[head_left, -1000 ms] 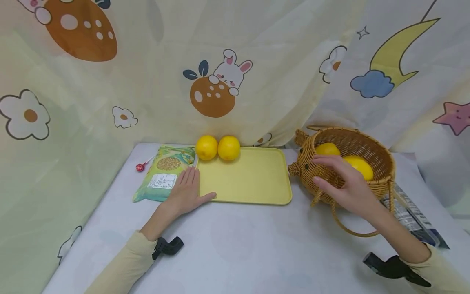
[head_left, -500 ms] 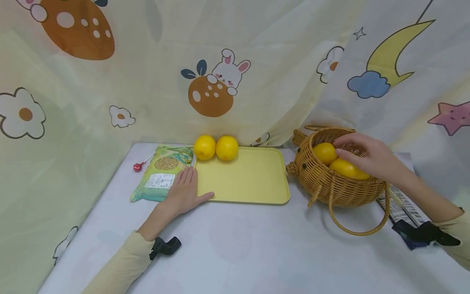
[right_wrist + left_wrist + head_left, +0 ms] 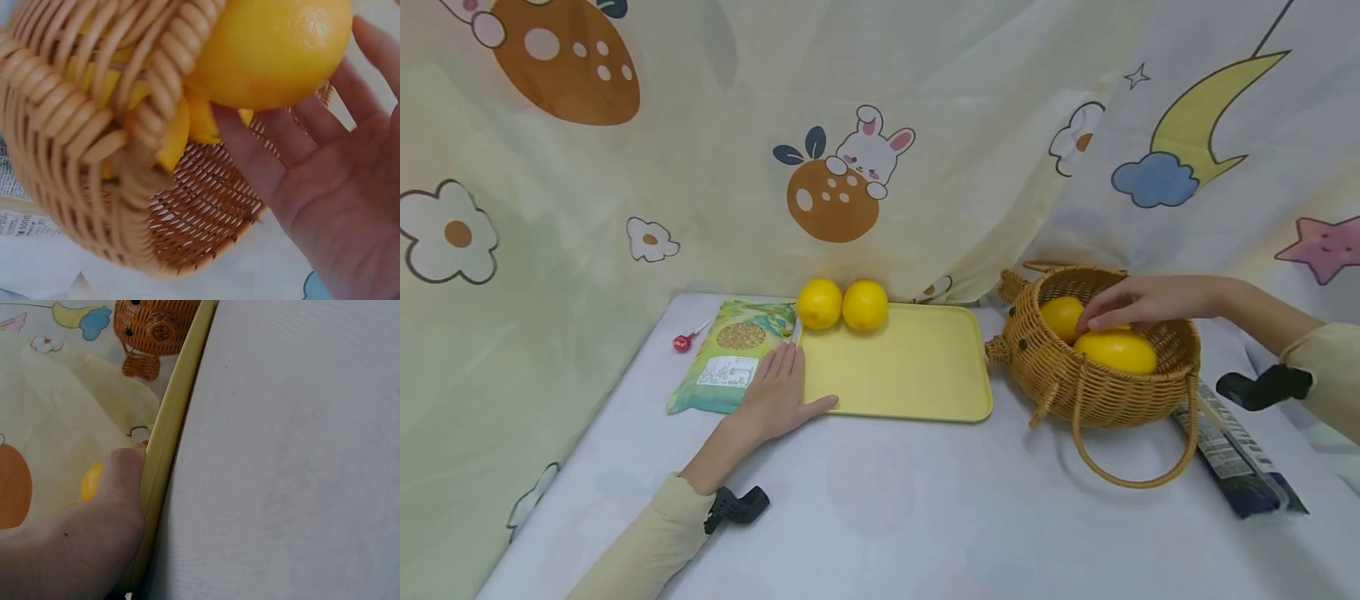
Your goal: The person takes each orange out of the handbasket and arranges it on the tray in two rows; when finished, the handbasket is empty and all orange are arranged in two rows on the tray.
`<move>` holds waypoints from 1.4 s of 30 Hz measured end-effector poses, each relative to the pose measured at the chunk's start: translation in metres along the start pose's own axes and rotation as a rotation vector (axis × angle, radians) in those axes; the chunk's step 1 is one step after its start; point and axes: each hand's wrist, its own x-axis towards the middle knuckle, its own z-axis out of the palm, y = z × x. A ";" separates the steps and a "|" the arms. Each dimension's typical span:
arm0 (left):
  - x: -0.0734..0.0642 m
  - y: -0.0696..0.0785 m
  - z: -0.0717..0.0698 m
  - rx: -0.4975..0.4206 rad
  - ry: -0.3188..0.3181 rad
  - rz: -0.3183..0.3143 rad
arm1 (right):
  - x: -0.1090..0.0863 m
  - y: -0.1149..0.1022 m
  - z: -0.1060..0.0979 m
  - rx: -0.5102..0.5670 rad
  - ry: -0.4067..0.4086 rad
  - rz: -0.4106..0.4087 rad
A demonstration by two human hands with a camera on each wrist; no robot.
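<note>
My left hand (image 3: 775,396) lies flat with straight fingers at the left end of a yellow tray (image 3: 932,367), its thumb along the near rim. Two round yellow fruits (image 3: 865,306) sit at the tray's back left corner. At the right stands a pig-faced wicker basket (image 3: 1097,400) holding several yellow fruits. My right hand (image 3: 1138,302) reaches over its far rim, fingertips down between a round fruit (image 3: 1060,318) and an oblong yellow fruit (image 3: 1116,351). In the right wrist view, its fingers extend loosely past a large yellow fruit (image 3: 275,50) and partly behind it.
A green and yellow bag (image 3: 730,354) lies against the tray's left side, with a red lollipop (image 3: 682,342) beyond it. Beside the basket, a dark printed packet (image 3: 1243,467) rests on the white cloth. A patterned curtain (image 3: 985,150) hangs behind the table.
My right hand has moved from in front of the basket to over its inside, then its wrist has swung toward the back and the fingers have lowered among the fruit. My left hand stays put.
</note>
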 end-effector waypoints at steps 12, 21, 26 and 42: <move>-0.001 0.000 -0.001 0.004 -0.006 -0.005 | 0.023 -0.012 -0.008 0.305 -0.403 0.225; 0.000 0.000 0.000 0.004 -0.006 -0.003 | 0.027 -0.014 -0.007 0.305 -0.441 0.301; -0.001 0.001 -0.001 0.004 -0.001 -0.004 | 0.029 -0.015 -0.005 0.291 -0.441 0.313; 0.000 0.000 -0.001 0.002 -0.009 -0.006 | 0.027 -0.017 -0.005 0.310 -0.456 0.315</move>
